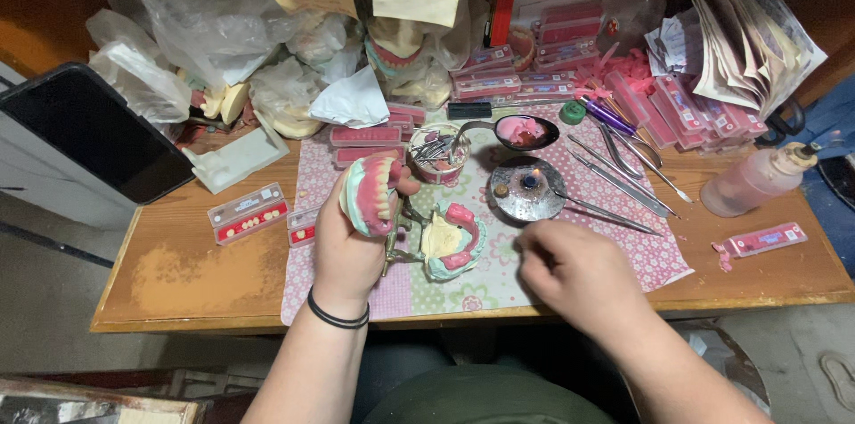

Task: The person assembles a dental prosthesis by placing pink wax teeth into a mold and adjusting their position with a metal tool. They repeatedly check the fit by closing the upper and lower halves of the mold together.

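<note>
We see our two bare forearms, uncovered by sleeves as far as the frame's lower edge. A thin black band (337, 315) circles the wrist of our left hand (349, 241); our right hand (570, 268) wears no ring or watch. Dark olive-green clothing (485, 397) shows between the arms.

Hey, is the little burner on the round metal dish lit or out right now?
Lit: a small blue flame shows at the centre of the round metal dish.

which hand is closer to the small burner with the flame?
Right. The right hand sits just below the burner, a little to its right. The left hand is farther off to the burner's left, gripping a denture model.
</note>
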